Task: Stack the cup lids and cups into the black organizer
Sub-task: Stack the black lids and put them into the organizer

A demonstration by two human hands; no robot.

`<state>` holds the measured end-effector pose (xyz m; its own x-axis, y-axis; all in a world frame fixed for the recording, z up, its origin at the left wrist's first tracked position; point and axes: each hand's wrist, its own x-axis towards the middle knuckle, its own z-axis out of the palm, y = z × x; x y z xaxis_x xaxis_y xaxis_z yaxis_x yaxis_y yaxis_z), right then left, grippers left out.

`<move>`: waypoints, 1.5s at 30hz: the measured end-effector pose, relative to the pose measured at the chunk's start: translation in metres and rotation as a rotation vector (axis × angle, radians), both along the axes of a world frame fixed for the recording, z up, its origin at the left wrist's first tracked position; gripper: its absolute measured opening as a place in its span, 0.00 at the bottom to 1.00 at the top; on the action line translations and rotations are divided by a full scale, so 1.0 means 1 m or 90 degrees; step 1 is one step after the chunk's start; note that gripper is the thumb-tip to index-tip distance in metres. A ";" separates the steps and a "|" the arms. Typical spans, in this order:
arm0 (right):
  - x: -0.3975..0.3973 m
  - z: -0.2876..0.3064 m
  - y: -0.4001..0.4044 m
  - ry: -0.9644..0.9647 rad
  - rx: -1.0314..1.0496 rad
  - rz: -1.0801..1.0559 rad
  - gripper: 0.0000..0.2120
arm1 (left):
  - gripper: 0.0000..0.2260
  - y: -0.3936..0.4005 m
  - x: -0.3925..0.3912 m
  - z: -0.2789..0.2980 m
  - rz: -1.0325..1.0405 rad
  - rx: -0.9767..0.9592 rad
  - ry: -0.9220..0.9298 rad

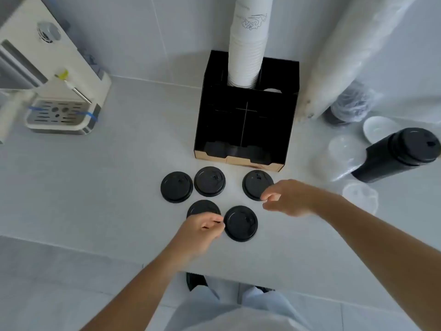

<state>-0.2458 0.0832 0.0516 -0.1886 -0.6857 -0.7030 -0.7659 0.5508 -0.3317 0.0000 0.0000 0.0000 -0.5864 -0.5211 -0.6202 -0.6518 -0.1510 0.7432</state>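
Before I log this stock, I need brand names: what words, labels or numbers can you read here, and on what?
None can be read.
Tall stack of white paper cups in the black organizer: a grey swirl drawing and small print, too blurred to read.
Flat round black plastic lids: raised marks only, no legible text.
Cream espresso machine: no text visible.

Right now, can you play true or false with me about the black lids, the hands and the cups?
1. Five loose black lids lie on the counter. True.
2. The left hand touches the edge of the near-left lid. True.
3. The tall stack of white cups lies flat on the counter. False: it stands upright in the black organizer, in a back compartment.
4. The right hand carries a white cup. False: its fingers are at the rim of the far-right lid.
5. The coffee machine stands right of the organizer. False: it stands to the left.
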 end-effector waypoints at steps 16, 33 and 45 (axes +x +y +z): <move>0.047 -0.065 0.050 -0.170 -0.094 -0.442 0.17 | 0.05 0.052 -0.014 -0.019 0.204 0.168 0.042; 0.057 -0.070 0.047 -0.147 -0.101 -0.478 0.16 | 0.13 0.062 -0.029 -0.016 0.216 0.196 0.024; 0.075 -0.044 0.018 -0.174 -0.161 -0.499 0.14 | 0.06 0.041 -0.002 0.000 0.269 0.041 0.125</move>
<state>-0.1703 0.1015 0.0073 -0.5187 -0.5704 -0.6369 -0.0716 0.7713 -0.6325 -0.0022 0.0410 0.0003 -0.4406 -0.7037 -0.5573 -0.3718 -0.4221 0.8268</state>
